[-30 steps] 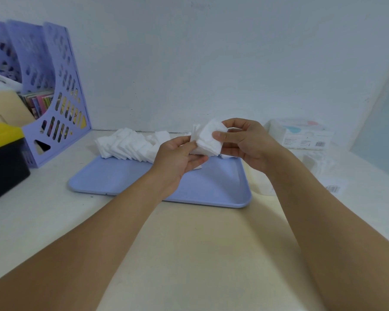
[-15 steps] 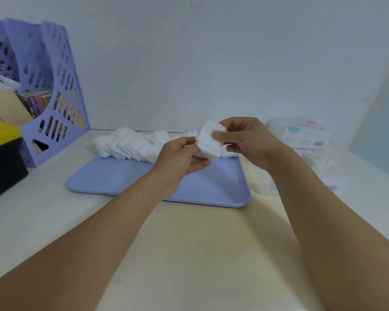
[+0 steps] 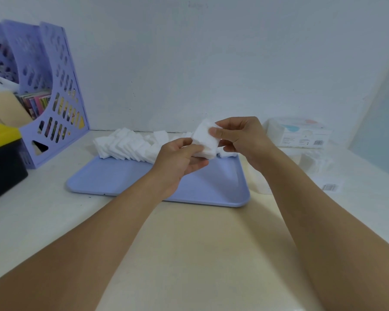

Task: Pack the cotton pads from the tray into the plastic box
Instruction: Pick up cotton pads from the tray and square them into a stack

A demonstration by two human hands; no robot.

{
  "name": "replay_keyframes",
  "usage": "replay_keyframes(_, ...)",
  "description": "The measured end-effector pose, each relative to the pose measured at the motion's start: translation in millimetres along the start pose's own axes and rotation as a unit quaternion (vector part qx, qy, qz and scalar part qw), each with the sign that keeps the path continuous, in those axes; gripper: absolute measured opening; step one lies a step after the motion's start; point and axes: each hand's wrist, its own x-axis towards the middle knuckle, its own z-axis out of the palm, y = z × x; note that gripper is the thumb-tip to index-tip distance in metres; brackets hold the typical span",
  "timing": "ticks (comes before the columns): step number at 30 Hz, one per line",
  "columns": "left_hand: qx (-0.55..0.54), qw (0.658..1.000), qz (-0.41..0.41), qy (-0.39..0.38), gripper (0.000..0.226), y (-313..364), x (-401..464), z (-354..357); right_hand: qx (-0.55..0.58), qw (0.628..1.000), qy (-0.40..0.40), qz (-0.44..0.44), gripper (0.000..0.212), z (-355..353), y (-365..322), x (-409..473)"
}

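So both hands were up over the one lilac tray (image 3: pixel 130 178), sharing a single small stack of cotton pads (image 3: pixel 206 140). The left hand (image 3: pixel 177 163) had its fingers curled under the stack's lower edge and pinched it there, while the right hand (image 3: pixel 238 136) gripped the upper side, thumb pressed flat on the front pad. I couldn't count how many pads were in that stack, they were squashed together. Behind the hands, along the tray's far edge, one long row of more pads (image 3: pixel 126 145) leaned like toppled dominoes, again too many and too blurry to count, plus a few loose ones just behind the held stack. Right of the tray sat one clear plastic box (image 3: pixel 312 162), and behind that one white packet with a barcode (image 3: pixel 301 135). One barcode sticker (image 3: pixel 330 187) lay on the table right of the tray. Left of the tray stood one purple file rack (image 3: pixel 54 102) and one black bin with a yellow lid (image 3: pixel 2 153).
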Motion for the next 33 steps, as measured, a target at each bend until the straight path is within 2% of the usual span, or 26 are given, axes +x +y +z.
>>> replay_keyframes(5, -0.011, 1.0, 0.005, 0.012, 0.012, 0.5, 1.2, -3.1, 0.035, 0.997, 0.049, -0.045, 0.006, -11.2, -9.8, 3.0)
replay_keyframes(8, -0.017, 1.0, 0.007, 0.02, 0.013, 0.9, 1.9, -3.3, 0.068, 0.996, -0.04, -0.033, 0.006, -21.6, -16.0, 1.3)
replay_keyframes(11, -0.003, 1.0, 0.009, 0.007, 0.022, 0.3, 0.9, -2.0, -0.046, 0.994, -0.099, -0.022, 0.003, -13.3, -10.7, -1.7)
replay_keyframes(17, -0.006, 1.0, 0.004, -0.005, 0.023, 2.0, -2.0, -0.9, -0.066, 0.996, -0.045, -0.032, 0.011, -5.5, -2.1, 2.4)
replay_keyframes(21, -0.093, 0.995, -0.031, -0.008, 0.026, 5.4, -2.1, 2.0, -0.052, 0.997, -0.04, -0.032, 0.011, -2.6, 1.1, 3.5)
replay_keyframes(26, -0.016, 1.0, 0.013, 0.002, 0.012, 0.6, -0.6, 4.5, -0.041, 0.998, -0.037, -0.026, 0.021, 5.7, -1.8, 1.8)
replay_keyframes(29, -0.05, 0.999, 0.009, 0.015, 0.016, 4.0, -0.5, 4.5, 0.001, 1.0, 0.008, 0.019, 0.042, 17.8, -6.3, 2.6)
replay_keyframes(33, -0.124, 0.991, -0.042, -0.032, 0.023, 3.2, -5.3, 9.7, 0.062, 0.996, -0.011, 0.059, 0.051, 50.0, -2.6, -5.0)
